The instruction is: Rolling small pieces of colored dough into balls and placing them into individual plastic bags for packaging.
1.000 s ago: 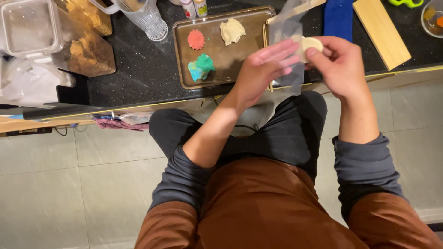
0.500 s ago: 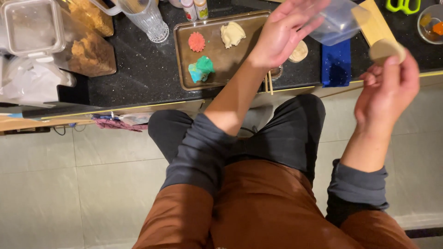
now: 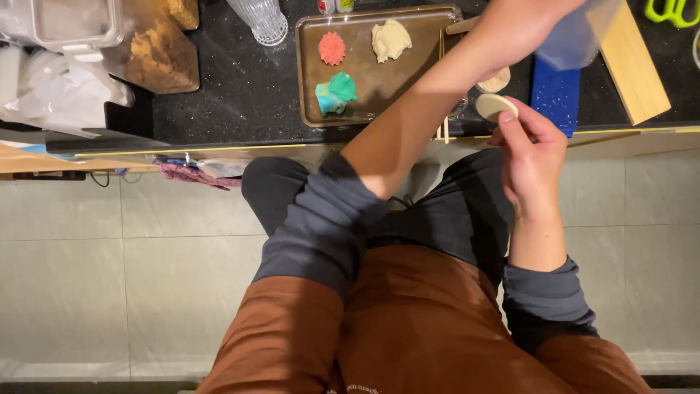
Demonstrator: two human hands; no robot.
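Right hand [image 3: 529, 142] raised at the counter edge, thumb and fingertips [image 3: 508, 125] pinched on a pale, flat round disc of dough [image 3: 495, 106] — held edge-on, clear of the black speckled counter [image 3: 240, 87]. Left hand [image 3: 521, 25] stretched across and above it, mostly cut off by the frame's top edge; seemingly against a clear, soft plastic sheet or bag [image 3: 572, 40], though whether closed on it or merely touching cannot be told. Just beyond the right fingertips, a second pale dough disc [image 3: 496, 79] lying flat beside a blue rectangular block [image 3: 555, 95]; past the left fingers, a light wooden board [image 3: 628, 62]. Well to the far side of the crossing forearm, a brown metal baking tray [image 3: 310, 73] carrying a red ridged dough flower [image 3: 332, 48], a cream dough lump [image 3: 390, 39] and a green-and-blue dough piece [image 3: 334, 93]. Risks, judged from here: soft disc drooping or tearing under so light a pinch, dropping over the edge — or the crossing forearm brushing the shaped pieces.
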